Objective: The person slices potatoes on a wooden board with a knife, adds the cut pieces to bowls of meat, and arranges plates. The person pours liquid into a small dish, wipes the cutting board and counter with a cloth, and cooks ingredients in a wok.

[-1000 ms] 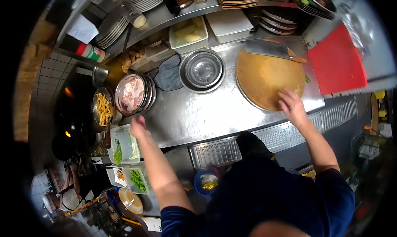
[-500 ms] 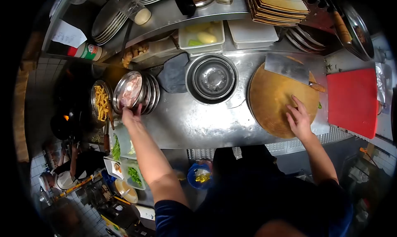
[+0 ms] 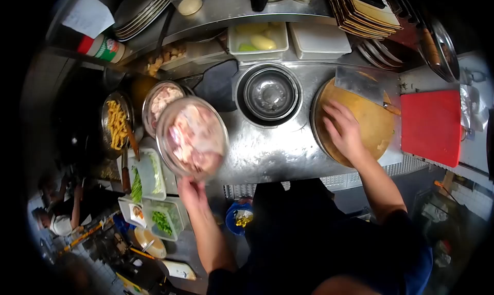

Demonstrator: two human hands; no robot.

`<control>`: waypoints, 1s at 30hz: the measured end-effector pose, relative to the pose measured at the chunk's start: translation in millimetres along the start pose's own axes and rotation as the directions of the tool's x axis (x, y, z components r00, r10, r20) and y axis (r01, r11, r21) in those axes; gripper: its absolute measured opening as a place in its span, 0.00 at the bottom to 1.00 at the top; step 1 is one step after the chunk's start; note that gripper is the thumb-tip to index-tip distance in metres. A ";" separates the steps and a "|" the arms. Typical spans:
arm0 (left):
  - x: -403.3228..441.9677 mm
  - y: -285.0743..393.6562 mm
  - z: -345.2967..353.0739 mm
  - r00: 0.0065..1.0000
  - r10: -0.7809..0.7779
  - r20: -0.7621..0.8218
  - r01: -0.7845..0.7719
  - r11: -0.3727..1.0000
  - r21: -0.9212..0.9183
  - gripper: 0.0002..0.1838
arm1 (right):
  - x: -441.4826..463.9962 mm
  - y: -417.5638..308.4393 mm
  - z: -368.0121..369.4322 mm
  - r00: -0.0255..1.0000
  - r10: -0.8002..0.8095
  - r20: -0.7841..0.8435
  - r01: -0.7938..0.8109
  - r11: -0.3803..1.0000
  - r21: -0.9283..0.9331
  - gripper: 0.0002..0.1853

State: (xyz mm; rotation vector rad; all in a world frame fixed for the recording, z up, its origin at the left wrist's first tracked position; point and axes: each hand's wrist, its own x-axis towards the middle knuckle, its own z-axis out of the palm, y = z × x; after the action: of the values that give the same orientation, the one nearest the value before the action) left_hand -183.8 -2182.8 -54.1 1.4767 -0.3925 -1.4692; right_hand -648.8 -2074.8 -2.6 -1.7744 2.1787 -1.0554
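Note:
A steel bowl [image 3: 225,135] of raw meat [image 3: 193,138] is gripped at its near rim by my left hand [image 3: 192,192], lifted above the counter and smeared by motion. Behind it stands another bowl of raw meat [image 3: 164,98], partly covered by the lifted one. My right hand [image 3: 343,129] hovers over or rests on the left part of the round wooden chopping board [image 3: 378,138]; contact cannot be made out. Its fingers are apart and hold nothing. Along the board's far edge lies a cleaver [image 3: 360,84], handle to the right.
Nested steel bowls [image 3: 271,91] sit mid-counter, beside a dark flat slab [image 3: 216,86]. A red cutting board [image 3: 431,127] is at right. At left are a pan of yellow strips [image 3: 117,125] and tubs of greens [image 3: 162,220]. Another person [image 3: 64,223] is far left.
My left hand has taken a bowl of meat off the stack area and drawn it toward me and rightward. My right hand has shifted left over the chopping board.

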 end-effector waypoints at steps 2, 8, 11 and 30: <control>-40.2 -16.4 3.9 0.999 -0.031 -0.040 0.035 0.992 0.119 0.02 | 53.2 -2.3 30.6 0.999 -0.037 -0.026 0.037 0.999 0.017 0.14; -27.7 -112.3 -34.7 0.975 -0.179 0.131 0.144 0.960 0.239 0.09 | 272.1 28.9 144.0 0.888 0.274 0.370 -0.107 0.905 -0.412 0.19; -21.3 -122.9 -25.1 0.971 -0.220 0.089 0.200 0.961 0.189 0.06 | 335.4 85.0 200.3 0.828 0.312 0.465 -0.064 0.877 -0.476 0.22; 7.0 -119.9 -15.3 0.961 -0.270 0.060 0.226 0.891 0.393 0.03 | 346.7 149.8 263.2 0.936 0.245 0.253 -0.283 0.951 0.126 0.34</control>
State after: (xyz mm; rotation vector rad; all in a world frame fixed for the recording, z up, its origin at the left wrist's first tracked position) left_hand -216.0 -2125.9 -156.0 1.8109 -0.6053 -1.7582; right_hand -736.0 -2491.2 -178.7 -1.4069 2.0517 -0.8811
